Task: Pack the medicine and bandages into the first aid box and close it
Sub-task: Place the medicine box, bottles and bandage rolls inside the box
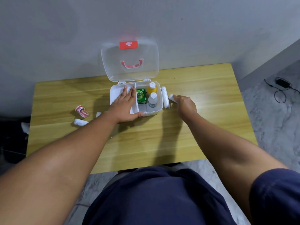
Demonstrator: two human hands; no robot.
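Note:
The white first aid box (159, 101) stands open on the wooden table, its clear lid (129, 62) upright against the wall. Inside lie a green medicine box (141, 96), a yellow bottle (152, 88) and a clear bottle (153, 99). My left hand (125, 104) rests flat on the white inner tray (134, 108), fingers spread, thumb at the box's front edge. My right hand (185, 104) is closed on a white bandage roll (171, 96) just right of the box. Another long bandage roll (165, 99) lies against the box's right wall.
Left of the box lie two red-and-white tape rolls (82, 111), a bandage roll (80, 122) and a small white item (98, 114) partly hidden by my forearm. A black charger and cable (282, 85) lie on the floor at the right.

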